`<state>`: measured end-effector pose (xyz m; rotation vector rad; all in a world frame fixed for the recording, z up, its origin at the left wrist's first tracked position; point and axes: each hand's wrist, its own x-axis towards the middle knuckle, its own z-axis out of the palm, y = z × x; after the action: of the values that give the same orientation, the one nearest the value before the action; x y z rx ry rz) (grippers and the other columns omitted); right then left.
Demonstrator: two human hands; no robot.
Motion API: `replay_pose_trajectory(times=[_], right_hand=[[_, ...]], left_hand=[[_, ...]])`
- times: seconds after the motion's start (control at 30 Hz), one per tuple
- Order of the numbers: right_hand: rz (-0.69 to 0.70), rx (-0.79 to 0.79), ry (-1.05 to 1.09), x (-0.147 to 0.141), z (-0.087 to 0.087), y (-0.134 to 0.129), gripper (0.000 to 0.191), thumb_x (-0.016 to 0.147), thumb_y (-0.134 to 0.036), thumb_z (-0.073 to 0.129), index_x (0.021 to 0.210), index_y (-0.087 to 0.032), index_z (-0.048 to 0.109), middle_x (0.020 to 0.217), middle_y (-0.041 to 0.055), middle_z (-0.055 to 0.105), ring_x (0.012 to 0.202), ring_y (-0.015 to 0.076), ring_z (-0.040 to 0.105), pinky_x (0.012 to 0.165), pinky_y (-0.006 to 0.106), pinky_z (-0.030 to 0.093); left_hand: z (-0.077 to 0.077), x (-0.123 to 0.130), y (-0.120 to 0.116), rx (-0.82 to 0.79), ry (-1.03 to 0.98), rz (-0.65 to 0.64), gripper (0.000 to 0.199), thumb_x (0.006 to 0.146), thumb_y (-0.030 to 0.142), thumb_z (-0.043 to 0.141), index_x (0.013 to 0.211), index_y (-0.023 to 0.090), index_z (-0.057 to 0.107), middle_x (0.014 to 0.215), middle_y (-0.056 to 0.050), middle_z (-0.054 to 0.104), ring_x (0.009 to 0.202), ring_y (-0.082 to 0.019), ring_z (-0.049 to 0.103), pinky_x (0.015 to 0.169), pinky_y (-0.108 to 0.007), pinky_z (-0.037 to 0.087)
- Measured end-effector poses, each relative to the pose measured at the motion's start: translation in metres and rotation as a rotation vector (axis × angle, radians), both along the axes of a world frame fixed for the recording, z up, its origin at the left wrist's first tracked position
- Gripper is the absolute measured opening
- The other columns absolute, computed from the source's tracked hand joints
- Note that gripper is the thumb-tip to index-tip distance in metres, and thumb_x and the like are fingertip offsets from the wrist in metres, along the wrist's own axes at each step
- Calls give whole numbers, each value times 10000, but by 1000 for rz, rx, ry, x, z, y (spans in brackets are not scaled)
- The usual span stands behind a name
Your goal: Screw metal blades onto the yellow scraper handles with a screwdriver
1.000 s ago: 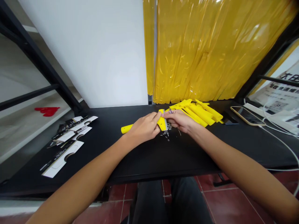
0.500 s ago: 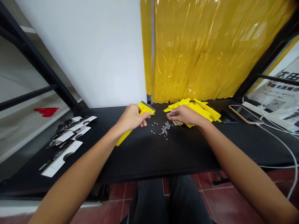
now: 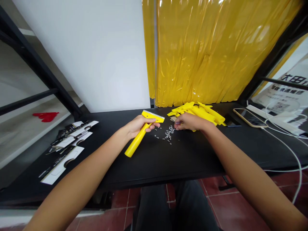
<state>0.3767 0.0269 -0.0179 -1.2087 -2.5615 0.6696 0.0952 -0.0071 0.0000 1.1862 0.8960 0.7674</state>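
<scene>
My left hand (image 3: pixel 141 125) is closed around a yellow scraper (image 3: pixel 136 144), whose wide head with a metal edge points up and right and whose handle slants down to the left. Just right of it, small screws and nuts (image 3: pixel 169 133) lie scattered on the black table. My right hand (image 3: pixel 184 122) is at the right edge of this pile, its fingers pinched together; anything between the fingertips is too small to make out. Behind my right hand is a heap of yellow plastic parts (image 3: pixel 204 114).
Black and white cards (image 3: pixel 64 158) lie at the left of the black table (image 3: pixel 149 166). On the right are a phone (image 3: pixel 250 118), white cables and a power strip (image 3: pixel 276 120). A red item (image 3: pixel 46 116) sits on the left shelf. Yellow plastic sheeting (image 3: pixel 202 54) hangs behind.
My left hand has turned the scraper so that its head and handle show more fully. My right hand has lowered from beside the yellow heap to the screws and nuts.
</scene>
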Motion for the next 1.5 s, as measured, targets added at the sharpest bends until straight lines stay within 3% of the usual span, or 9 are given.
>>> replay_pose_trajectory(times=[0.23,0.47,0.57,0.67,0.83,1.0,1.23,1.33,1.5], right_hand=[[-55,74,-6,-2,15,-11,85,801,-260,734,731,-217,753,697,7,715,622,148,573,636,286,379],[-149,269,391,-17,40,-36,217,887,-411,670,914,-220,769,925,46,772,774,192,632,733,322,431],[-154,268,492,-31,38,-43,241,901,-435,657,934,-219,758,914,39,761,765,185,620,715,315,435],[-145,260,528,-39,34,-45,233,902,-437,665,931,-226,758,870,28,746,731,171,606,688,306,430],[-12,404,525,-41,33,-48,141,927,-351,657,929,-256,762,934,44,712,841,184,635,787,323,458],[-10,460,492,-44,31,-50,129,932,-305,642,938,-248,756,998,67,695,901,206,638,824,345,470],[-140,206,523,-46,32,-48,231,915,-440,658,903,-228,747,885,30,748,820,201,656,775,341,477],[-83,343,538,-48,31,-50,173,930,-378,657,911,-235,751,974,48,726,883,198,656,805,337,480],[-64,576,409,-53,23,-52,120,944,-307,644,948,-255,752,1083,68,652,919,196,635,794,329,485]], left_hand=[[4,0,-5,-6,-63,-54,137,798,171,752,900,82,766,875,-157,734,648,-95,554,499,-205,405],[6,5,-10,120,40,-16,221,822,259,747,940,72,744,979,-189,756,644,-132,636,556,-262,489],[9,8,-15,166,115,-24,245,838,303,730,948,83,734,960,-179,761,592,-130,620,512,-268,462],[12,10,-20,211,165,-45,236,861,315,699,928,93,738,765,-131,742,555,-126,583,487,-259,410],[16,9,-23,224,154,-82,228,895,311,665,873,99,747,593,-50,641,476,-83,472,500,-259,365],[16,10,-24,181,64,-83,168,875,261,684,817,110,731,703,-71,676,520,-80,484,542,-265,388],[16,13,-24,163,103,-33,187,855,283,699,875,99,727,865,-137,740,551,-97,520,534,-279,413],[14,12,-22,158,122,-10,217,858,322,697,909,112,721,879,-135,744,541,-105,527,518,-287,434],[14,13,-23,188,131,-10,200,866,336,691,802,147,684,697,-63,665,488,-92,471,464,-273,384]])
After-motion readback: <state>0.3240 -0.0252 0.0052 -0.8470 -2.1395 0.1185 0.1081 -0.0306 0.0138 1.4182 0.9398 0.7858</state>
